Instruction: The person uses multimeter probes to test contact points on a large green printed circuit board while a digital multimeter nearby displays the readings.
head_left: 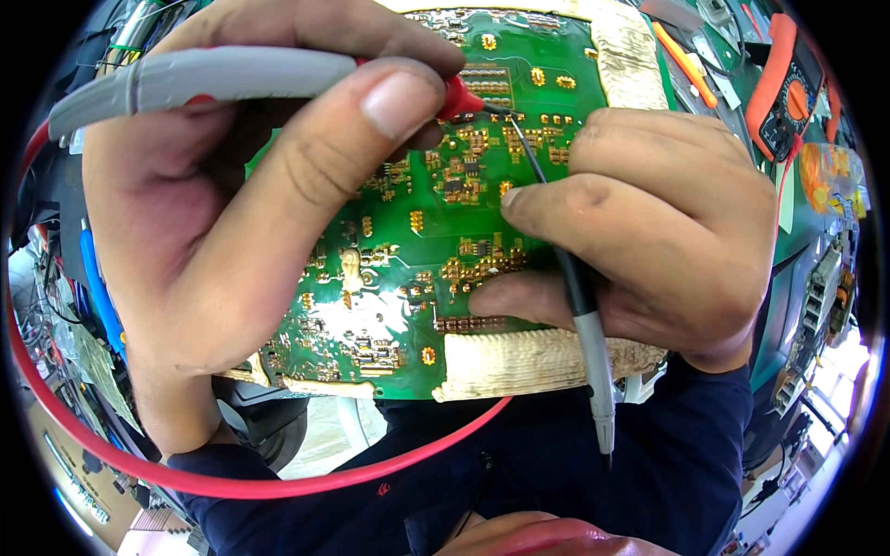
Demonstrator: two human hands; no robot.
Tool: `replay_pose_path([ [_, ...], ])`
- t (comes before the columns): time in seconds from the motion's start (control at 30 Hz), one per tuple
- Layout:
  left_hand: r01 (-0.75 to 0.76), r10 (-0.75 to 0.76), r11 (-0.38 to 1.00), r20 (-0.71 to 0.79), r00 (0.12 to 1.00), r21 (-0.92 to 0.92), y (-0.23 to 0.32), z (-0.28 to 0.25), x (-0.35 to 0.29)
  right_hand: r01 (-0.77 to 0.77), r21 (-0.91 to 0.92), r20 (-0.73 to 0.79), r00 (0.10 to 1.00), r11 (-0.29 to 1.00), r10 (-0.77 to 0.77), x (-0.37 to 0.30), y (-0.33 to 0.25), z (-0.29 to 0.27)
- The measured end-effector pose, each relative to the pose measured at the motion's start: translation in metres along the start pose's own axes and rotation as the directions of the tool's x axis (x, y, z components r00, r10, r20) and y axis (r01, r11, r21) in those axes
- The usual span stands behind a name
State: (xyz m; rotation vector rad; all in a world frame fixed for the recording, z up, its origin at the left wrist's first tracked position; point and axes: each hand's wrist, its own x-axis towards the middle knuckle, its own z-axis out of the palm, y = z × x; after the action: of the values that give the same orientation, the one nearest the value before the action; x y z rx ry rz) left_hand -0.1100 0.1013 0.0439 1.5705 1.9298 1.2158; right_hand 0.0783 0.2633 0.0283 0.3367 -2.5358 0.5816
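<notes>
A green circuit board (pixel 389 250) with gold pads and small components lies beneath both hands. My left hand (pixel 241 250) is closed around a grey-and-red test probe (pixel 241 74), pinching it between thumb and fingers near its red front. My right hand (pixel 667 222) grips a black-and-grey test probe (pixel 577 287), its slim shaft slanting up and left between thumb and index finger. The two tips come close together over a row of small parts on the upper board; whether they touch each other cannot be told. A red lead (pixel 306 484) loops from the left probe below the board.
Pale, ribbed strips cover the board's lower edge (pixel 519 364) and upper right corner (pixel 632 60). At the upper right lies an orange-and-black multimeter (pixel 788 93), near an orange-handled tool (pixel 684 65). A blue-handled tool (pixel 100 287) and clutter flank the left side.
</notes>
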Motion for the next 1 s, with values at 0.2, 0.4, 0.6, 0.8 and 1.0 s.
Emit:
replay_pose_path([
  [0.2, -0.002, 0.001, 0.999, 0.035, 0.999, 0.036, 0.0022, -0.0053, -0.0004, -0.004, 0.007, 0.004, 1.000, 1.000, 0.004, 0.0016, -0.0017, -0.0008],
  [0.4, -0.040, 0.037, 0.996, 0.037, 0.999, 0.086, -0.0001, -0.0062, -0.0001, -0.001, 0.035, -0.019, 1.000, 0.999, 0.002, 0.0098, -0.0046, -0.0013],
  [0.6, -0.031, 0.029, 0.998, 0.037, 0.999, 0.045, -0.0011, -0.0062, -0.0015, -0.007, 0.039, -0.029, 1.000, 0.999, 0.008, 0.0088, -0.0048, -0.0005],
  [0.8, -0.051, 0.049, 0.998, 0.046, 0.998, 0.049, -0.0043, -0.0089, -0.0008, -0.023, 0.044, -0.013, 1.000, 0.999, 0.024, 0.0094, -0.0059, -0.0020],
  [1.0, -0.056, 0.059, 0.998, 0.088, 0.994, -0.029, -0.0044, -0.0061, 0.0030, -0.048, 0.054, -0.030, 0.998, 0.997, 0.049, 0.0025, -0.0034, 0.0022],
])
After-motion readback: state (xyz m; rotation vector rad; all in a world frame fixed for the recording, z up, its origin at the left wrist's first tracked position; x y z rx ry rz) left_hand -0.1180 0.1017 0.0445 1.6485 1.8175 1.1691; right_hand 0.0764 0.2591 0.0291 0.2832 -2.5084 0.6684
